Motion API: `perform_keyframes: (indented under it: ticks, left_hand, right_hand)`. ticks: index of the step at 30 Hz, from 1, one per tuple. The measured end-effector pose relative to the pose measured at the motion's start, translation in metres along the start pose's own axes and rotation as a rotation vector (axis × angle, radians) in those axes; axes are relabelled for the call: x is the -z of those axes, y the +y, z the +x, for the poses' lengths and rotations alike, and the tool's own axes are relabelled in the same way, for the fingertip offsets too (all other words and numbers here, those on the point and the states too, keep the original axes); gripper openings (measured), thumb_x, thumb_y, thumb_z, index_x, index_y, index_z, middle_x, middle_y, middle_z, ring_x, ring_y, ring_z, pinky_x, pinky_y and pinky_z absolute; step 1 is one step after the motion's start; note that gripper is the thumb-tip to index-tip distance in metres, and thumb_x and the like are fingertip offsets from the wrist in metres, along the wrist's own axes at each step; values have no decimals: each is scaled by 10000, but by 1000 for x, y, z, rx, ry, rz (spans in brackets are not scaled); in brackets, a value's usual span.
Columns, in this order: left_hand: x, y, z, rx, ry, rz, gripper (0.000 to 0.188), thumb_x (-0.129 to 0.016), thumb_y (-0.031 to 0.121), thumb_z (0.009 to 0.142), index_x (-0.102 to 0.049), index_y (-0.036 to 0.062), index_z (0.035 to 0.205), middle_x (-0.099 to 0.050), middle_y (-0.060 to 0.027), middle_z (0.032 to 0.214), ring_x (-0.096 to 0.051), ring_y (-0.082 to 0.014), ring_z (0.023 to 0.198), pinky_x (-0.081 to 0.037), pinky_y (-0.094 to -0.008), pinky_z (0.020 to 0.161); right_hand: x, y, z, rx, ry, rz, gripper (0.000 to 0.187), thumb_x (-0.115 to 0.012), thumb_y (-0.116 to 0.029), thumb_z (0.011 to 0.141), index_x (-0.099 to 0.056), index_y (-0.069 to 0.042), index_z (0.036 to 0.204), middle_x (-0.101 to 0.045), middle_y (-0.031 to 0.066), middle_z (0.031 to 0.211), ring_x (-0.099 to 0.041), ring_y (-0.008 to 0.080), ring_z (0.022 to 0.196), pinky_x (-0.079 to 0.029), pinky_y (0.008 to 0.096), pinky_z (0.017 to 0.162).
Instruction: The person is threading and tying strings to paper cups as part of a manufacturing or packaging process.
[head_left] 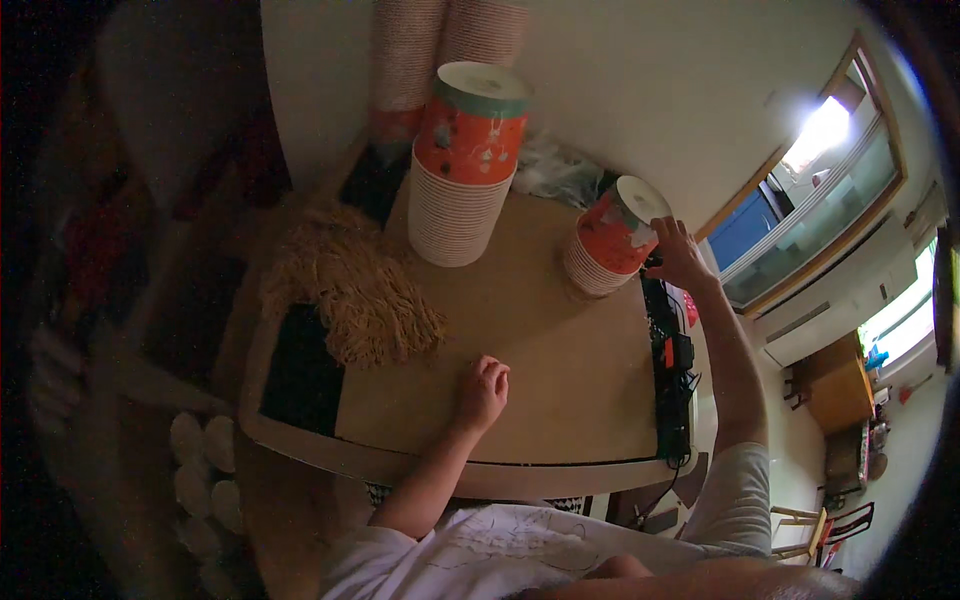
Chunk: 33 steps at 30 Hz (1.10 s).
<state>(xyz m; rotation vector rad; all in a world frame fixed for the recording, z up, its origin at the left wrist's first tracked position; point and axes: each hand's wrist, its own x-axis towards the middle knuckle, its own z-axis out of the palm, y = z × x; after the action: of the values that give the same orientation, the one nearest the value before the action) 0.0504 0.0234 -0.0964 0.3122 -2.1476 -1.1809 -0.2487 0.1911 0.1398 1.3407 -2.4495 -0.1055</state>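
Head view: left hand (485,395) curled, right hand (684,258) spread against the shorter bucket stack (608,238).

Table (560,478) with rounded corners, tan sheet (570,390) over dark top. On sheet, far middle: tall stack of upturned paper tubs (462,185); far right: shorter stack (602,245); left: shaggy brown fibre heap (365,290). Far side: clear plastic bag (555,172). Right edge: black corded device (680,352).

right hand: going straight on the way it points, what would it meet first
The short cup stack: the right hand has its fingertips right at the stack's side, seemingly touching, though depth makes contact hard to confirm.
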Motion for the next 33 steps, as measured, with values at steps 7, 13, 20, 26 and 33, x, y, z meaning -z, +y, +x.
perform_keyframes:
  ticks: [7,13,20,26,33]
  left_hand:
    - [12,10,6,-73,-5,100,112,-614,31,746,-567,46,847,-546,-112,845,-560,-282,775,-468,-353,654]
    - [23,23,82,-67,37,316,176,-580,53,754,-543,33,926,-548,-160,910,-537,-335,857,-468,-402,684]
    - [77,30,180,-310,274,604,489,-571,28,732,-432,18,1201,-465,-198,1081,-458,-388,991,-415,-475,801]
    - [86,36,200,-253,178,820,555,-517,27,753,-375,58,1289,-467,-197,1058,-460,-381,973,-406,-464,820]
    - [98,47,206,-228,131,780,508,-438,24,792,-366,40,1295,-490,-197,975,-475,-366,926,-415,-451,774]
  right_hand:
    - [5,4,10,-90,-85,110,635,-719,-184,592,-445,-37,1145,-436,166,1140,-413,360,1102,-371,458,916]
    - [34,-58,68,111,258,201,451,-639,-74,693,-464,-44,1108,-454,157,1126,-434,352,1072,-381,432,902]
    - [66,-168,158,254,579,512,392,-601,-100,748,-489,-83,1123,-432,162,1205,-399,365,1127,-387,430,916]
    - [43,-172,188,262,695,522,316,-616,-114,740,-529,-101,1044,-471,145,1156,-439,353,1071,-402,426,885]
    - [51,-166,208,293,524,686,145,-618,-42,708,-584,-49,848,-562,116,890,-539,272,826,-447,351,715]
